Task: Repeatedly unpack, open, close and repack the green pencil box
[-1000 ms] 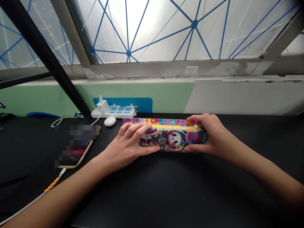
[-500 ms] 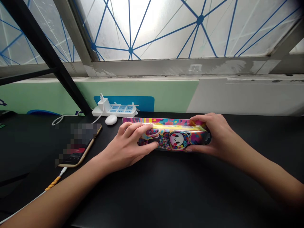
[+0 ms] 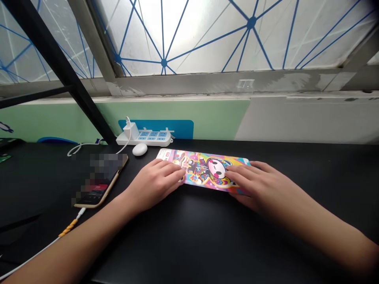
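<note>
A long, colourful cartoon-printed box [image 3: 217, 167] lies on the black desk, its broad printed face turned up and a white label patch at its left end. My left hand [image 3: 156, 177] is closed over that left end, fingers across the top. At the other end my right hand [image 3: 254, 181] grips the box, fingers laid over the printed face and thumb low along the near side. Both hands hide the box's ends in part, and its thickness does not show clearly.
Left of the box lies a phone [image 3: 102, 183] on a charging cable [image 3: 69, 227]. A white power strip [image 3: 148, 138] with a plugged-in charger stands by the wall, a small white rounded object [image 3: 139, 149] in front of it. A black metal frame [image 3: 62, 75] slants at the left.
The box has turned over from its side view to a broad printed face, and now slants slightly. My right hand has moved from around the end to over the top.
</note>
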Demonstrator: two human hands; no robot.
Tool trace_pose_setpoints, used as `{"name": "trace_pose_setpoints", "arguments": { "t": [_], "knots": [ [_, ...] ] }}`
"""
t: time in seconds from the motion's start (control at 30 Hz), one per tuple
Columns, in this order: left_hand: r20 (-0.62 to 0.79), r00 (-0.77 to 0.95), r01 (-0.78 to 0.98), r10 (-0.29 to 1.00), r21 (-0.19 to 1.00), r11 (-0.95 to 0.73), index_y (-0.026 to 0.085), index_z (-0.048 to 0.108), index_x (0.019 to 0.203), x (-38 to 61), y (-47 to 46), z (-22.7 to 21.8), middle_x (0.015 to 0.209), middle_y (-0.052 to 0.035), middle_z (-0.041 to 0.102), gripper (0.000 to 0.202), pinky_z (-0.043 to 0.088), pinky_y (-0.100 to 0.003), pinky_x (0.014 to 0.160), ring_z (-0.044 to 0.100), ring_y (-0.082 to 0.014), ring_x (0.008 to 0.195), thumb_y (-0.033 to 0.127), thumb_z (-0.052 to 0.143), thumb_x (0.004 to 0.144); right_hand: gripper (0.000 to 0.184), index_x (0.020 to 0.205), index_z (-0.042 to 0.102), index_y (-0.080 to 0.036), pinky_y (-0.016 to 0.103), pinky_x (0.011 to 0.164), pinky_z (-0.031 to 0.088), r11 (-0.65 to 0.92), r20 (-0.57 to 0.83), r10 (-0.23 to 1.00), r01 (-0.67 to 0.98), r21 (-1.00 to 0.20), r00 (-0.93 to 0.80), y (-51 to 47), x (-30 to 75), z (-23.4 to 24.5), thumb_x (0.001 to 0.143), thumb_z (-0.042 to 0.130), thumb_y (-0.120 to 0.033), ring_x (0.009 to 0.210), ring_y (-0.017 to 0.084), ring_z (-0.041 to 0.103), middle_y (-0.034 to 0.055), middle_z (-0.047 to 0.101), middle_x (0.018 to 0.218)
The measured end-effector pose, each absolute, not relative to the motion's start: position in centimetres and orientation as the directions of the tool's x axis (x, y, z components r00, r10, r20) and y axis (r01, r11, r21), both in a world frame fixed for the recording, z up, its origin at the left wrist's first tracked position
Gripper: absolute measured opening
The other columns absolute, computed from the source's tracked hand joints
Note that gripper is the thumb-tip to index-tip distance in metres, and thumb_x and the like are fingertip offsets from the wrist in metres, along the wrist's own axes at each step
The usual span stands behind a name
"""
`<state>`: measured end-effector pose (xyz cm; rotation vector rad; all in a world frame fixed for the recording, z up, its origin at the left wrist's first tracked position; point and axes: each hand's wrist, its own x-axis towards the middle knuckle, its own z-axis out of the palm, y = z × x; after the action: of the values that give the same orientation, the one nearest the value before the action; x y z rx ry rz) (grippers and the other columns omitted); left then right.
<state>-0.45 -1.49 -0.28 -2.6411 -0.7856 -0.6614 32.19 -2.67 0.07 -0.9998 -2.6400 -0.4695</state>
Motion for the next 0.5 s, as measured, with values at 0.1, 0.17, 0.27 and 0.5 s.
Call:
{"name": "trace_pose_setpoints", "arguments": {
  "t": [0.1,0.17,0.27,0.5],
  "knots": [
    [0.451,0.786,0.539,0.423,-0.165,-0.826,0.018,0.069,0.112,-0.4,-1.3,-0.4,0.116,-0.0063,0.076,0.016,0.052,-0.037,0.093,0.070,-0.0232,0.104,0.023,0.056,0.104,0.025,0.118,0.067,-0.021,0.047,0.085,0.053,0.710,0.345,0.579,0.665,0.231,-0.739,-2.6,31.8,-0.2,0.099,0.052,-0.026,0.099,0.031,0.073,0.0108,0.077,0.114],
    [0.433,0.790,0.531,0.433,-0.133,-0.837,0.019,0.069,0.114,-0.4,-1.3,-0.4,0.119,-0.0069,0.075,0.018,0.051,-0.039,0.096,0.069,-0.0238,0.106,0.028,0.057,0.104,0.027,0.120,0.067,-0.018,0.047,0.084,0.054,0.709,0.340,0.576,0.662,0.245,-0.743,-2.6,31.6,-0.2,0.100,0.050,-0.026,0.099,0.032,0.073,0.0122,0.077,0.116],
    [0.416,0.763,0.558,0.494,-0.040,-0.829,0.020,0.068,0.121,-0.6,-1.3,-0.5,0.125,-0.0085,0.072,0.026,0.049,-0.043,0.101,0.066,-0.0255,0.113,0.035,0.057,0.104,0.033,0.129,0.065,-0.018,0.048,0.087,0.055,0.708,0.352,0.576,0.666,0.236,-0.737,-2.6,31.5,-0.3,0.101,0.050,-0.027,0.106,0.033,0.072,0.0142,0.075,0.123],
    [0.219,0.527,0.818,0.821,0.131,-0.560,0.026,0.036,0.160,-1.7,-0.4,-1.6,0.167,-0.0177,0.032,0.073,0.029,-0.071,0.115,0.027,-0.0462,0.152,0.061,0.055,0.098,0.036,0.132,0.065,-0.019,0.050,0.088,0.057,0.723,0.350,0.582,0.664,0.192,-0.734,-2.3,32.1,-0.8,0.099,0.054,-0.031,0.113,0.035,0.071,0.0152,0.071,0.134]
  ]
}}
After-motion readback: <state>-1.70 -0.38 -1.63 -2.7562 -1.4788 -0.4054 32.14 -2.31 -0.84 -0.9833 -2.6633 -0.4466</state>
